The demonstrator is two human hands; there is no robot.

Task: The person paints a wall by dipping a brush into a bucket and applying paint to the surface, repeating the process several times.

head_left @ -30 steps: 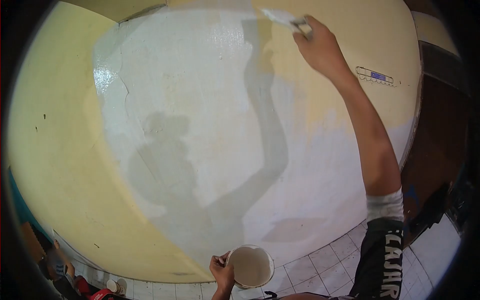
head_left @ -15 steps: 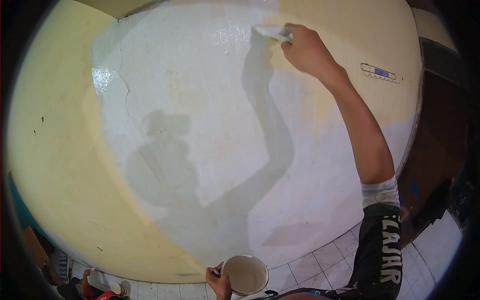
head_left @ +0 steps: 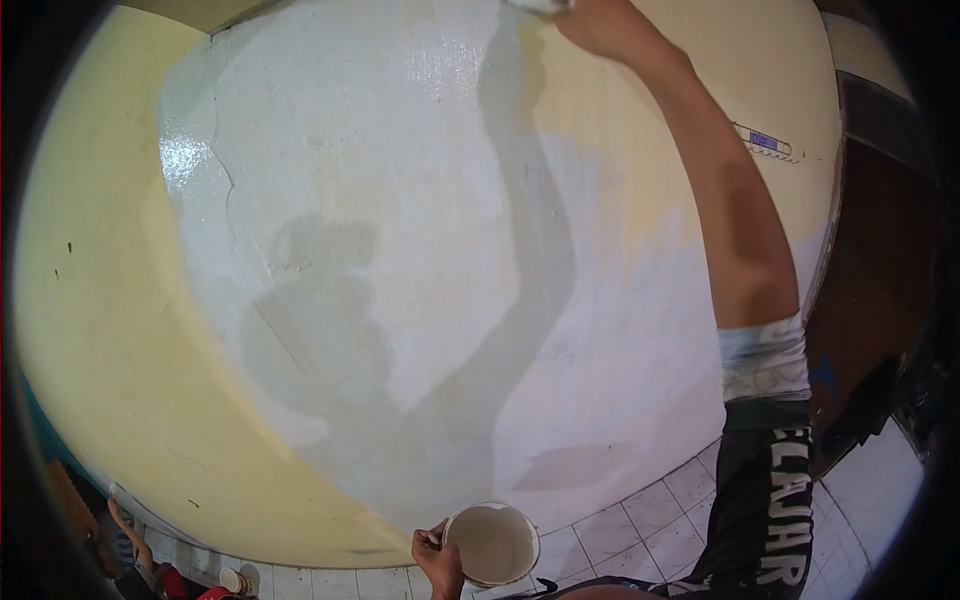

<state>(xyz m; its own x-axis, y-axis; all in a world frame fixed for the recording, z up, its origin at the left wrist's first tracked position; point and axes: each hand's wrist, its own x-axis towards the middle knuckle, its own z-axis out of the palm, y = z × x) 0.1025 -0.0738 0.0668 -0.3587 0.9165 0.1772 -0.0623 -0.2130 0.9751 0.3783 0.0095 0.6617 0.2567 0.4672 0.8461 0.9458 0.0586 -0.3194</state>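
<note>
My right hand [head_left: 608, 28] is raised to the top edge of the view, its fingers wrapped round a white, paint-covered paintbrush [head_left: 540, 5] that is partly cut off by the frame. The brush is right at the wall [head_left: 420, 300], where wet white paint borders a yellow patch [head_left: 625, 110]. Low in the middle, my left hand [head_left: 440, 565] grips the rim of a bucket [head_left: 492, 545], thumb toward its inside. Pale paint coats the bucket's inner wall. A shadow of my head and raised arm falls across the white paint.
Another person's arm [head_left: 130, 528] reaches to the wall at the lower left, with a small paint pot [head_left: 232, 580] nearby. White floor tiles [head_left: 640, 520] meet the wall's base. A dark brown door [head_left: 880, 260] stands at the right. A drawn label [head_left: 765, 142] marks the yellow wall.
My right hand and the brush have moved up the wall, partly out of view. The left hand still holds the bucket. The other person's arm has reached up and left.
</note>
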